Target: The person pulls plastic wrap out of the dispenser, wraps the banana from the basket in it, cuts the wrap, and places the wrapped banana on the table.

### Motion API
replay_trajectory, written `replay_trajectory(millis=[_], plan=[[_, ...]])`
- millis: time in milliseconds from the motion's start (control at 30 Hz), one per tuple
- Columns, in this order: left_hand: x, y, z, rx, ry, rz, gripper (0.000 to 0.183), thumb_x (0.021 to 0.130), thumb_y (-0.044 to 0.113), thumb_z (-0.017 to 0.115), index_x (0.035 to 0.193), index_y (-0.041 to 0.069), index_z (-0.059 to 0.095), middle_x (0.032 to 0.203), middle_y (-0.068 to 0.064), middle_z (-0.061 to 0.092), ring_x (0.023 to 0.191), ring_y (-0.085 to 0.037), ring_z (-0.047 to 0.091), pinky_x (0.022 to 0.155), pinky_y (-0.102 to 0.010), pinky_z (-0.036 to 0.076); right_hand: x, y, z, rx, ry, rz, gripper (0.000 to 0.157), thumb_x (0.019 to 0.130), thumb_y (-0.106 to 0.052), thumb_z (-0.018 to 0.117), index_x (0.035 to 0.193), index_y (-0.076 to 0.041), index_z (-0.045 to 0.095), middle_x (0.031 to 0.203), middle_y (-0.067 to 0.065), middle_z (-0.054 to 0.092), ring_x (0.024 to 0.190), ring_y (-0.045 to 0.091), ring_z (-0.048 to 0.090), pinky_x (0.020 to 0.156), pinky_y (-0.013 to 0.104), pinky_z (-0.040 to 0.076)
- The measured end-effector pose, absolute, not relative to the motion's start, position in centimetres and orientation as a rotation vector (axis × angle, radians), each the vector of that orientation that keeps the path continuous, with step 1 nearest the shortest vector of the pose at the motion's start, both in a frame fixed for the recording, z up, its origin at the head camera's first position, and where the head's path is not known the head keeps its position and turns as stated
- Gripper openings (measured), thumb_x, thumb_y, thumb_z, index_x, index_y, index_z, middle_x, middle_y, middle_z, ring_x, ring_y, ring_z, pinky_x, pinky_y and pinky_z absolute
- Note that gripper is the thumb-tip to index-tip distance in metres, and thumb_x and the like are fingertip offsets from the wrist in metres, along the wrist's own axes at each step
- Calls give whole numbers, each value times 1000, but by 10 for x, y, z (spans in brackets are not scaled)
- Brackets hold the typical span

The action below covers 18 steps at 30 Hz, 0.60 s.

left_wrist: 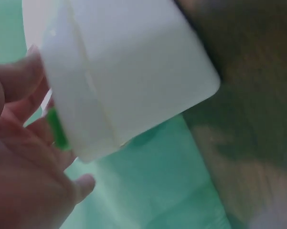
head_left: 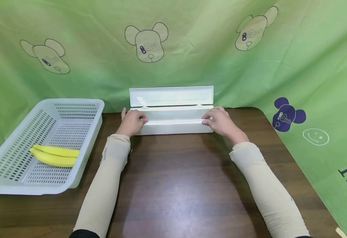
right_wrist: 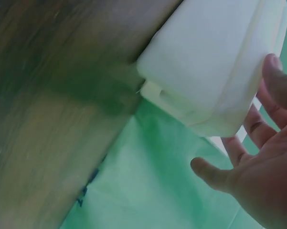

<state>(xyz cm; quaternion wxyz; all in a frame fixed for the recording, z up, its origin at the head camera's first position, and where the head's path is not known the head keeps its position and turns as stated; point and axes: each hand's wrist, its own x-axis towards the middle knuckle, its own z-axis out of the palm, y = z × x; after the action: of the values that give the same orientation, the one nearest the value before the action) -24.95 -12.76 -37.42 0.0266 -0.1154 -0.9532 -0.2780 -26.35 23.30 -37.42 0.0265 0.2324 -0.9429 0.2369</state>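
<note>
Resting on the table's (head_left: pixel 167 185) far side, lid (head_left: pixel 171 96) up, the box (head_left: pixel 173 129) looks, from where I stand, light, stiff and slightly slick, best held near both ends, where left hand (head_left: pixel 131 122) and right hand (head_left: pixel 220 121) pinch its near rim (head_left: pixel 176 122).

Bright glare on the brown tabletop (head_left: pixel 173 191), wrist views dimmer and blurry.
</note>
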Motion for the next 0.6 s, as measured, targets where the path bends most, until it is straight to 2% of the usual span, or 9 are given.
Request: replay_trajectory(millis=[233,333,467,600], plan=[[-254,-124,-382,-284,-2853,-858,16,102,15,62,95,5,73,100,-9,70,118,-35,53,119,-57,4,-270,237,-373,779,-2953,705,13,98,-16,68,101,-6,75,105,9,70,118,33,43,104,59,27],[-256,-124,-384,-309,-2838,-796,15,102,16,62,96,5,71,101,-11,68,114,-35,53,117,-55,16,-274,236,-374,769,-2948,695,13,99,-14,66,99,-6,76,102,8,71,116,33,45,102,57,30],[-258,-125,-383,-384,-2805,-700,12,100,12,63,98,3,71,97,-12,67,105,-34,55,109,-51,33,-279,235,-374,738,-2937,685,14,100,-12,65,99,-5,76,99,8,72,111,33,46,98,53,34],[-260,-125,-380,-451,-2802,-668,9,98,6,64,99,2,71,94,-12,65,101,-34,54,104,-49,38,-283,236,-371,695,-2939,679,14,99,-9,64,101,-2,76,99,11,73,107,33,48,97,50,36]])
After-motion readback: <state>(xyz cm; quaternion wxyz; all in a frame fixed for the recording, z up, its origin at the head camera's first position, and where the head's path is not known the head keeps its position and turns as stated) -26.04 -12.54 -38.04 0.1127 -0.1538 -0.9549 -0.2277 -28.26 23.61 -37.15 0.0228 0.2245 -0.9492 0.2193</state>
